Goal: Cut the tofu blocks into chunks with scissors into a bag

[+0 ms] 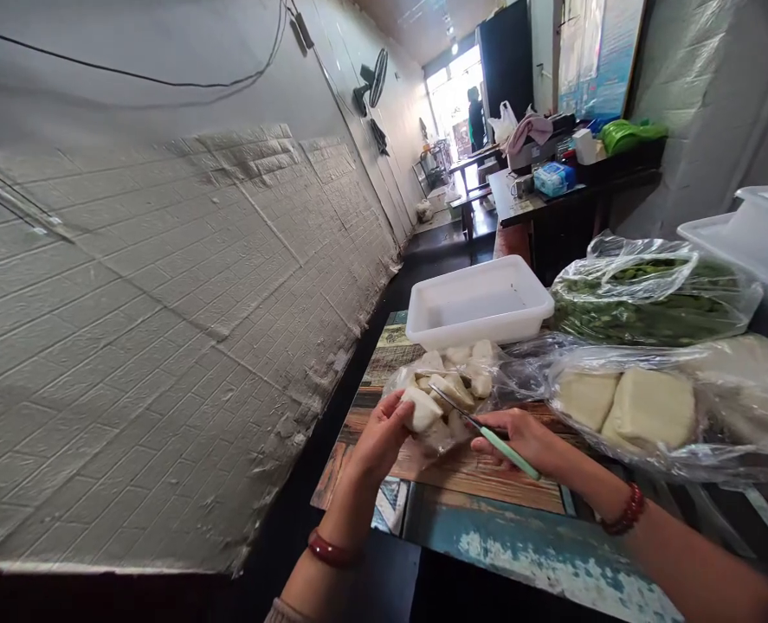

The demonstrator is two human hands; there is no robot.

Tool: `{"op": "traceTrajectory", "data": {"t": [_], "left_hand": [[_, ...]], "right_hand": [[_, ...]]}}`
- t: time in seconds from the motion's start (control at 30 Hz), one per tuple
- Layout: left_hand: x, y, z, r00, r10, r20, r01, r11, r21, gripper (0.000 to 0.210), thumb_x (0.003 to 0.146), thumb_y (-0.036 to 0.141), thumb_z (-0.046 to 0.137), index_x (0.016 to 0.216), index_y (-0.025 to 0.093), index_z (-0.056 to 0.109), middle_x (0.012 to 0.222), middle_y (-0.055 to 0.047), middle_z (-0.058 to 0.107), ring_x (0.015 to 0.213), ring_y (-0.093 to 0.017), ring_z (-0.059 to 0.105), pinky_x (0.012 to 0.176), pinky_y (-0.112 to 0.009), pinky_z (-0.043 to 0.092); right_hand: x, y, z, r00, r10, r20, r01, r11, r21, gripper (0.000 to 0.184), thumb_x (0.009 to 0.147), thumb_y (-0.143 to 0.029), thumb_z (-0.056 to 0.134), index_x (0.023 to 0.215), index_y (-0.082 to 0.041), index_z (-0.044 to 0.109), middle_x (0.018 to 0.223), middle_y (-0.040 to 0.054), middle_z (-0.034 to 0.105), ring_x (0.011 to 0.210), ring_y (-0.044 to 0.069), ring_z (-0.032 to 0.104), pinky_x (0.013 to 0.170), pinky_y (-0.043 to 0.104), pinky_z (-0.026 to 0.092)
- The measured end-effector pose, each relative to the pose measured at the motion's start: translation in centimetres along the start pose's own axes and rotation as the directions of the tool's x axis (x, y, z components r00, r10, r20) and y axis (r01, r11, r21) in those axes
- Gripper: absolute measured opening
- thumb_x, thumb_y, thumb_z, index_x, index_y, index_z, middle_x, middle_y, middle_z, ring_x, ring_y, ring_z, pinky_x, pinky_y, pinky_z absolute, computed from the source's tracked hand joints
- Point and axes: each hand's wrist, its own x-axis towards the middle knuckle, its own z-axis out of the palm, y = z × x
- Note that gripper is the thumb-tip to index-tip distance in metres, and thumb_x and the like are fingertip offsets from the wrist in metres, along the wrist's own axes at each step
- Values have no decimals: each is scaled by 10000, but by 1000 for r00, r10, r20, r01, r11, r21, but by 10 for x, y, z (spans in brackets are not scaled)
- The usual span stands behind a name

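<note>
My left hand [384,434] is closed on a whitish, rounded piece [421,410], whose exact kind I cannot tell; it looks like a chunk of peeled vegetable. In my right hand [517,439] is a small knife [506,452] with a pale green handle. Its thin blade points up and left, close beside the piece. Just beyond both hands, a clear plastic bag [445,441] lies open with several similar pale pieces [480,368] in it. The bag rests on a wood-patterned tabletop [493,472].
A white plastic tub [480,333] stands behind the bag. To the right are blocks like tofu [653,407] in clear plastic and a bag of green leaves [656,303]. White bins [740,251] sit at far right. A brick-patterned wall [163,346] runs along the left.
</note>
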Motion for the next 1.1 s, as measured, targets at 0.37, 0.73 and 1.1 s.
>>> {"op": "traceTrajectory", "data": {"t": [0.37, 0.73, 1.1], "left_hand": [[-7, -3, 12, 999, 33, -3, -33, 984, -174, 535, 654, 308, 873, 1131, 195, 659, 1138, -67, 669, 874, -157, 638, 717, -254, 512], [-12, 8, 19, 994, 99, -57, -104, 989, -109, 462, 662, 298, 860, 1049, 149, 655, 955, -43, 667, 735, -103, 595, 628, -206, 471], [-17, 17, 17, 975, 136, -176, -164, 974, -155, 346, 674, 290, 848, 912, 140, 646, 821, -6, 642, 657, -78, 556, 593, -187, 455]], "right_hand": [[-10, 3, -13, 983, -181, -15, 169, 940, -296, 554, 814, -562, 589, 1124, -110, 674, 885, 65, 692, 786, 227, 605, 686, 290, 463], [-21, -5, -16, 991, -112, 74, 129, 952, -279, 673, 747, -532, 702, 1294, -158, 589, 1015, 79, 709, 851, 246, 635, 699, 295, 480], [-13, -5, 8, 987, -55, 149, 68, 994, -84, 551, 797, -713, 535, 816, -165, 594, 783, 62, 680, 662, 181, 615, 542, 252, 454]]}}
